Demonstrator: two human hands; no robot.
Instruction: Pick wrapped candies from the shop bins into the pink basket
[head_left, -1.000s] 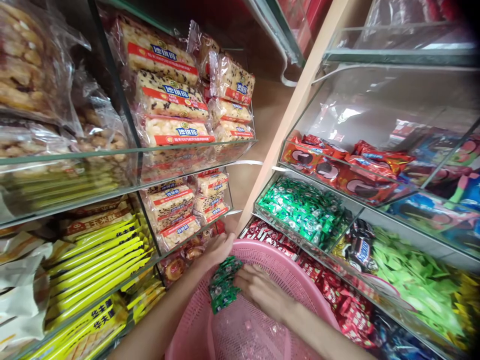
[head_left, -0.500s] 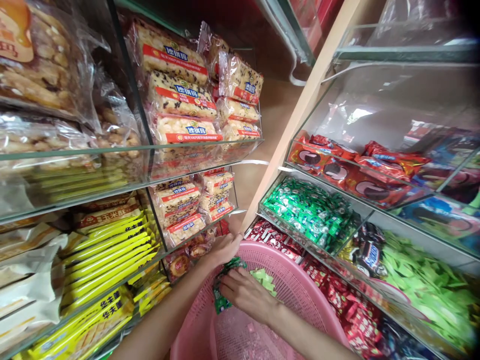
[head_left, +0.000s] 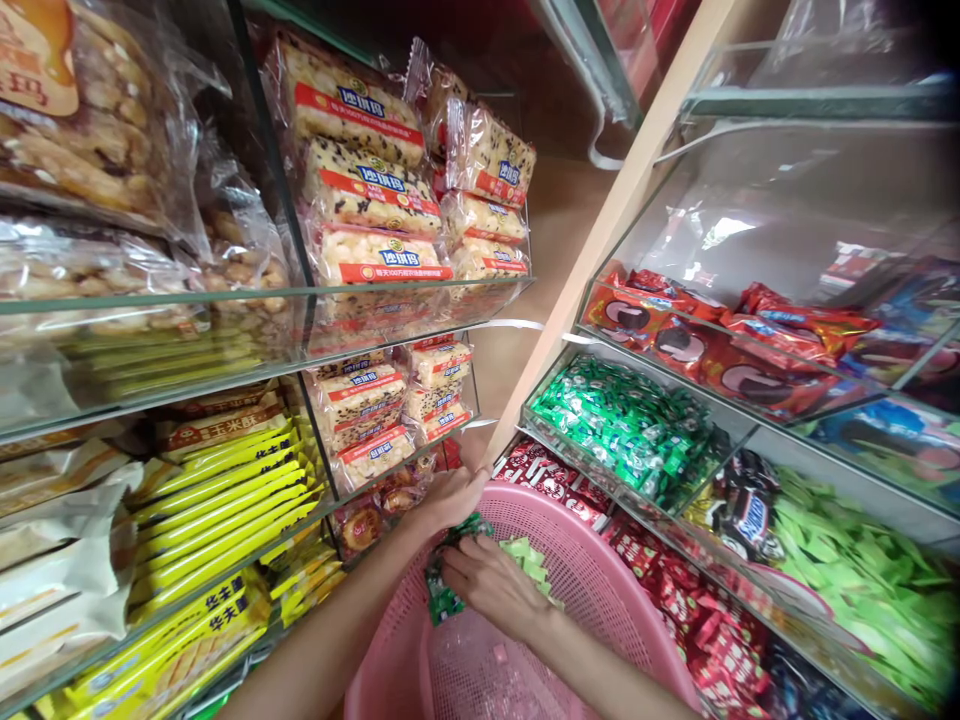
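Observation:
A pink plastic basket [head_left: 600, 560] with a perforated wall is below me. My left hand [head_left: 456, 495] is at its far left rim, fingers stretched out and apparently holding nothing; whether it touches the rim is unclear. My right hand [head_left: 491, 582] is inside the basket, with curled fingers closed on green-wrapped candies [head_left: 444, 597]. Its fingertips are partly hidden among the shiny wrappers. Beside that hand lie light-green wrapped candies [head_left: 527, 556]. Clear plastic [head_left: 499, 670] covers part of the basket's near inside.
Glass shelves stand on both sides. At left are wrapped puffed-rice bars [head_left: 375, 190] and yellow wafer packets [head_left: 247, 500]. At right are green candies [head_left: 622, 420], red packets [head_left: 780, 340], light-green packets [head_left: 862, 580] and dark-red packets [head_left: 697, 600]. A wooden post [head_left: 592, 240] divides the shelves.
The view has shifted slightly, so the shelves sit a little further right. Both hands keep nearly the same places, the right still on the green-wrapped candies.

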